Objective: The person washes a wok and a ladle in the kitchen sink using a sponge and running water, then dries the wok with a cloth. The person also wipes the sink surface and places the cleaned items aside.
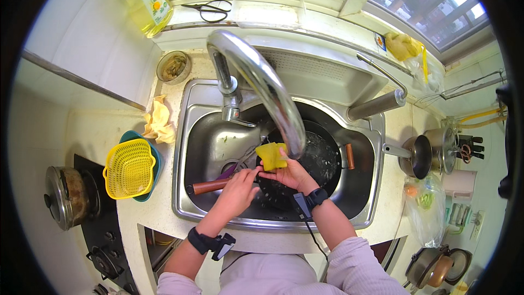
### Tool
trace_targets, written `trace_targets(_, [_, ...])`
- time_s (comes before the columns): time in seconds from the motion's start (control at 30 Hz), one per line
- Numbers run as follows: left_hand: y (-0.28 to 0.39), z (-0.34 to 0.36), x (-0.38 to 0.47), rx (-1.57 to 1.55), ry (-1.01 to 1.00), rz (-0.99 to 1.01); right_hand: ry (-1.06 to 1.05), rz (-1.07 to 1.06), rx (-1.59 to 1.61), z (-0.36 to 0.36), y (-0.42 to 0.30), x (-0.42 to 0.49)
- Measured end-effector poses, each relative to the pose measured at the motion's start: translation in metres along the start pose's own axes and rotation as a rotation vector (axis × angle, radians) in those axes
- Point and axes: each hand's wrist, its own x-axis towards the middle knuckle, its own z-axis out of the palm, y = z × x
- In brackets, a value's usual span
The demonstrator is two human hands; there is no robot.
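A yellow sponge (272, 156) is held in my right hand (291, 173), pinched between thumb and fingers below the faucet spout (297, 143). My left hand (239, 190) reaches over the wooden handle (211, 186) of a wok, its fingertips close to the sponge's lower left corner. The thumb stands away from the fingers, and no object shows in that hand. Beneath both hands a dark wok (321, 164), wet and spotted with droplets, lies in the steel sink (374, 209). A small wooden grip (349, 156) is on the wok's right side. Utensils (245, 155) lie partly hidden behind the sponge.
A curved chrome faucet (254, 61) arches over the sink. Left on the counter are a yellow colander (130, 168) in a teal basin, a crumpled cloth (159, 121) and a bowl (174, 67). To the right stand a saucepan (415, 157) and a plastic bag (425, 213).
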Motion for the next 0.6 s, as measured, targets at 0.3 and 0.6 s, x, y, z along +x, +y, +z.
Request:
trace_targets(0.3, [-0.008, 0.054, 0.022, 0.218, 0.260, 0.090, 0.242, -0.177, -0.205, 0.006, 0.027, -0.007])
trace_targets(0.6, [-0.001, 0.043, 0.020, -0.097, 0.139, 0.183, 0.398, -0.174, -0.161, -0.004, 0.013, 0.008])
